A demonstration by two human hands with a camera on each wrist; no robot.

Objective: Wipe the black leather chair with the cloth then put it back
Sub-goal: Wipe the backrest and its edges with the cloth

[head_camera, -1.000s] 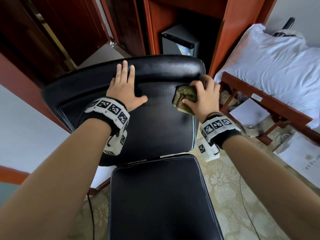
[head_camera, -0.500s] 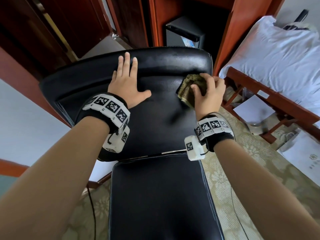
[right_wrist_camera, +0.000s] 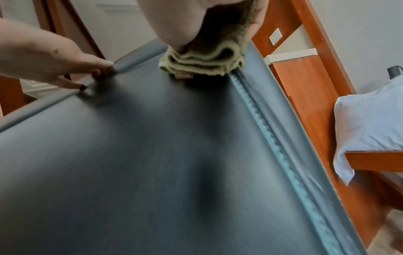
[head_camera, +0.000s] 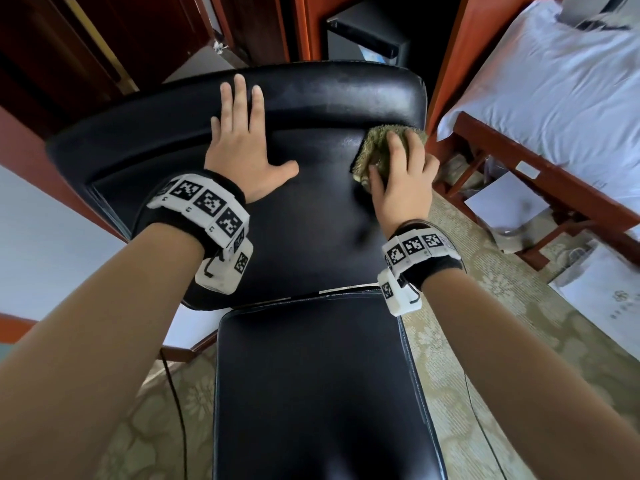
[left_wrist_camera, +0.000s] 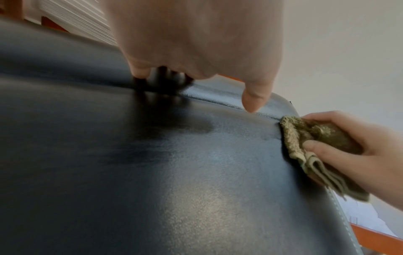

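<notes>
The black leather chair (head_camera: 311,209) stood beside a bed (head_camera: 554,81). The left hand (head_camera: 242,147) lay flat on its backrest, fingers straight. The right hand (head_camera: 403,181) gripped a folded green cloth (head_camera: 374,147), pressing it against the backrest's upper right corner.
</notes>
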